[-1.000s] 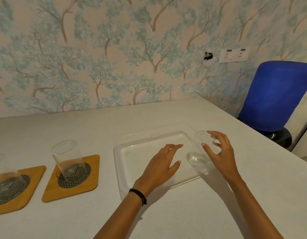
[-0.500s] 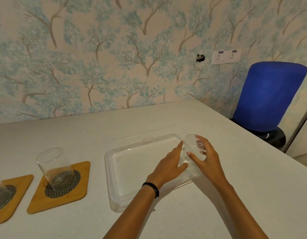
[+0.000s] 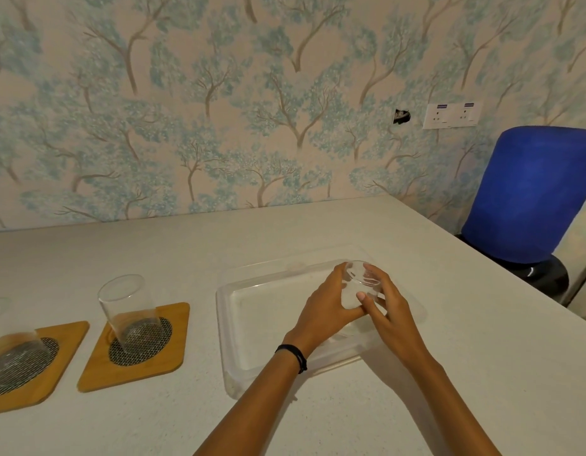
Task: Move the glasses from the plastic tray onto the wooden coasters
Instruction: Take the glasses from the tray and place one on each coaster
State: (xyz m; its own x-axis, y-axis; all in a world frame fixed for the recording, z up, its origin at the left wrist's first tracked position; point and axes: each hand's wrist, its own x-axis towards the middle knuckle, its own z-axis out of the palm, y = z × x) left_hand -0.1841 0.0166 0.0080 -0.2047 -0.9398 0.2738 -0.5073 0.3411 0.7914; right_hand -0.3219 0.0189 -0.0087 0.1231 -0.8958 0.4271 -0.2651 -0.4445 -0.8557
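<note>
A clear glass (image 3: 360,280) stands at the right end of the see-through plastic tray (image 3: 239,327). My left hand (image 3: 324,307) wraps its left side and my right hand (image 3: 385,307) its right side; both grip it. Whether it still touches the tray floor I cannot tell. To the left lie two wooden coasters with dark woven centres. The nearer coaster (image 3: 173,343) carries an upright glass (image 3: 128,311). The coaster at the left edge (image 3: 68,340) carries another glass (image 3: 12,353), partly cut off by the frame.
The pale table (image 3: 449,373) ends at a right edge, with a blue chair (image 3: 528,192) just beyond it. A wallpapered wall (image 3: 252,110) with a socket plate (image 3: 452,115) runs along the back.
My left hand slid right across the tray and closed on the glass beside my right hand, which tightened around it. The view shifted, so coasters and tray sit further right.
</note>
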